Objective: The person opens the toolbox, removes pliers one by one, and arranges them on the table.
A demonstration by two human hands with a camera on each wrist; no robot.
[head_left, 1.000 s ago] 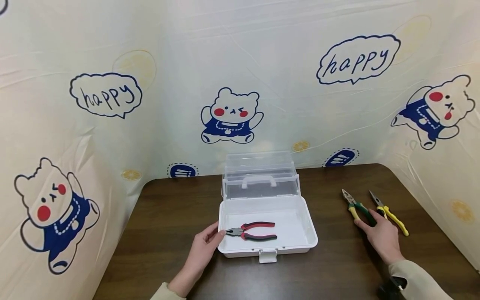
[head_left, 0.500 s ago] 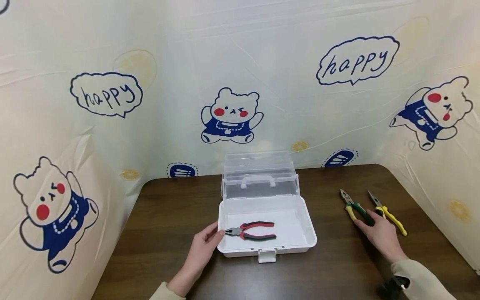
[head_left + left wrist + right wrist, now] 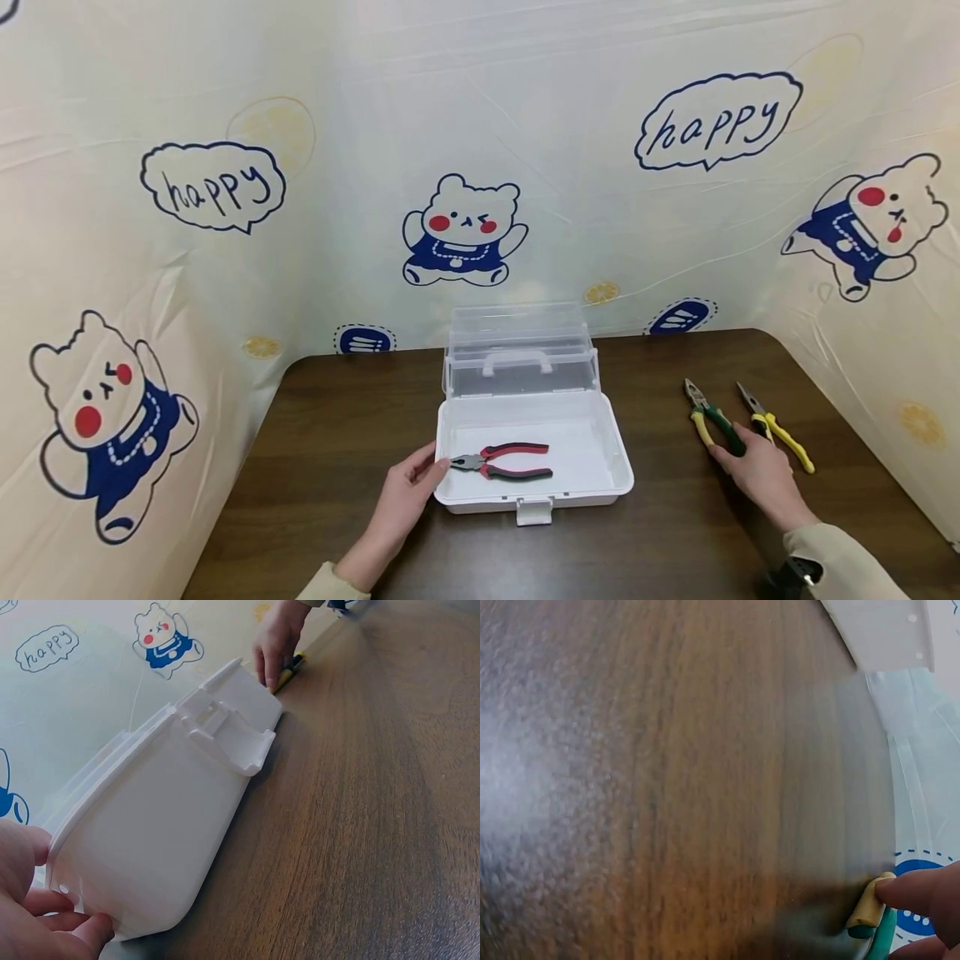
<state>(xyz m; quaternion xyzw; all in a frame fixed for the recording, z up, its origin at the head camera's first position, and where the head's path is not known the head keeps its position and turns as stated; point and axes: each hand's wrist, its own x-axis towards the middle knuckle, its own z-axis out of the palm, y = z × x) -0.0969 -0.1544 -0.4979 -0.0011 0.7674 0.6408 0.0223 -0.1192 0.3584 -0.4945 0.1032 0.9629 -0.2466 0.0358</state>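
A white toolbox [image 3: 588, 442] sits on the table with its clear lid [image 3: 525, 342] raised at the back. My left hand [image 3: 405, 496] holds the box's left side, thumb at the rim; in the left wrist view its fingers curl against the box's end wall. Red-and-black pliers [image 3: 483, 463] lie inside, jaws toward that hand. To the right, my right hand [image 3: 768, 475] grips the handles of green-and-yellow pliers [image 3: 703, 406], which point away from me. In the right wrist view the thumb presses the pale yellow handle [image 3: 868, 906]. Long-nose pliers [image 3: 783, 437] with yellow handles lie just beyond this hand.
The brown wooden table [image 3: 345, 425] has rounded far corners. Behind it and along both sides hangs a pale curtain [image 3: 337, 208] printed with bears. A white latch [image 3: 535, 511] hangs down at the box's front.
The right hand's fingers have drawn in slightly on the green-and-yellow pliers' handles. The left hand and the toolbox have stayed in place.
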